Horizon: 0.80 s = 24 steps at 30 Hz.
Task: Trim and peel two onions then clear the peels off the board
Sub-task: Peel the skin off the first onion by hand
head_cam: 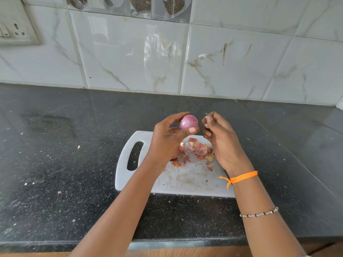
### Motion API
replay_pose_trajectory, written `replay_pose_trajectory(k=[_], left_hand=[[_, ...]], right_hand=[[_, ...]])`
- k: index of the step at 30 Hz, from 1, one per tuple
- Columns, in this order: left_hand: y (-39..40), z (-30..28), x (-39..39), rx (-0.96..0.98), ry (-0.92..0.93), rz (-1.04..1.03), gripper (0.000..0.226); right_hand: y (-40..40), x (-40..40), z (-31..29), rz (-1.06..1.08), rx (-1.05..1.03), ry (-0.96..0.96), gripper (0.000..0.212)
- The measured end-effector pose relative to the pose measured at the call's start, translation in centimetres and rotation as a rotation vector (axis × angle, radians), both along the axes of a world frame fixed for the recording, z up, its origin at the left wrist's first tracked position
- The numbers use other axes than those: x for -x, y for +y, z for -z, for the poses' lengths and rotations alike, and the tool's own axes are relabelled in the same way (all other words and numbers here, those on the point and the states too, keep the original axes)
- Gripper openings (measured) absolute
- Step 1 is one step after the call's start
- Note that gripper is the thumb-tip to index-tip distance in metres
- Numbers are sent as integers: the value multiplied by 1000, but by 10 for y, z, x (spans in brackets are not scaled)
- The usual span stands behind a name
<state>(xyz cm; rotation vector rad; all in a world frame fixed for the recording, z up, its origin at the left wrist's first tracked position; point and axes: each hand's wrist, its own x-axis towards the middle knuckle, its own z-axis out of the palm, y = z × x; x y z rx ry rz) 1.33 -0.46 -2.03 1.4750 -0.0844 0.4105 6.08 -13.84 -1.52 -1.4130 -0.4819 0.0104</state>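
I've got the onion [188, 121] up off the board, held in my left hand [168, 138], thumb under it and fingers [179, 115] curled over the top. It looks almost fully peeled, smooth and purple, with just a shred of dry skin hanging at the lower right edge by my thumb. That shred is what I'd go for: turn the onion so the scrap faces my right hand, catch it at its loose edge and pull along the curve, not straight out, so it comes away whole. I'd keep my left grip light, since a peeled onion is slippery.

My right hand [220, 138] is just beside the onion, not touching it, fingers curled in with thumb and forefinger pinched together. There may be a tiny flake of peel between them, but I cannot tell for sure.

Below both hands, the white board [193, 179] lies on the dark worktop [74, 164], handle slot to the left. The peels [194, 150] sit in 1 loose pile at its far middle, with a pale trimmed end at the right of the pile.

Counting: 1 onion in view, 1 board, 1 pile of peels plus scattered bits. I see no second onion and no knife from here. Socket [16, 32] on the wall at left. 2 bands on my right arm.
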Motion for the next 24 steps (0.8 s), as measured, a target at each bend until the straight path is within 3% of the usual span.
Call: replay_pose_trajectory(k=[8,16,20,24], left_hand=[[-1,1,0,-23,-19,4,39],[0,2,-1,-65,-36,-40,43],[-1,1,0,-70,-32,-72,45],[0,1,0,-55,-47,-85,45]], right_hand=[[0,-2,1,-18,56,-103,26],[1,-2,2,97,75,-104,28],[0,-3,1,99,3,-81,19],[0,-4,3,175,63,-171,12]])
